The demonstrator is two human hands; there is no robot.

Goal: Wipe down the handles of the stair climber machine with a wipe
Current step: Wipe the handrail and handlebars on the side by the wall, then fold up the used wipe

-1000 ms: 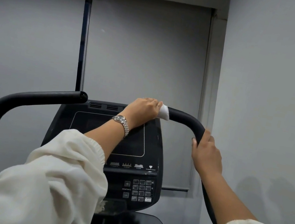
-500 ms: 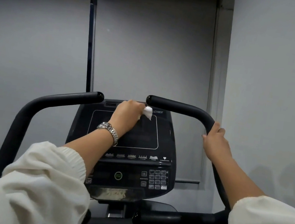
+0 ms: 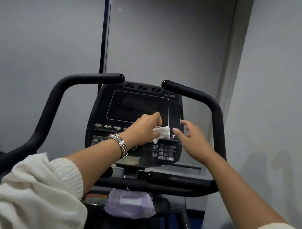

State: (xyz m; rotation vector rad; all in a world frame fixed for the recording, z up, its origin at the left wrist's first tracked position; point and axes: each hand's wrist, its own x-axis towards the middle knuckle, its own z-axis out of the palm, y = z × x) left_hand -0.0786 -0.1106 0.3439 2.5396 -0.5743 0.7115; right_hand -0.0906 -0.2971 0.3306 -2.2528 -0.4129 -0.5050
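The person's left hand (image 3: 143, 131) is in front of the console (image 3: 139, 104), over its lower right part. Its fingers and thumb are curled to pinch a small crumpled white wipe (image 3: 161, 134), which sticks out toward the console's right edge, just above the keypad (image 3: 165, 152). The right hand (image 3: 192, 139) hovers at that right edge with fingers straight and spread, holding nothing. Its thumb is just beside the wipe but, as far as I can see, not touching it. Neither hand is on a handle: the left handle (image 3: 92, 77) curves up and ends above the console's top left corner, the right handle (image 3: 193, 93) mirrors it above the top right corner, and both stand bare. To me this looks like a handover or a refold of the wipe between stretches of wiping. To do it well, I'd have the right hand take a broad hold on the wipe before the left lets go and open it so a fresh face is outward. Then it should wrap the wipe right around the tube rather than dabbing the top, so the underside where palms grip gets cleaned too. The wipe is best kept off the keypad buttons. A purple pack of wipes (image 3: 128, 206) sits below the console, if this one looks spent.
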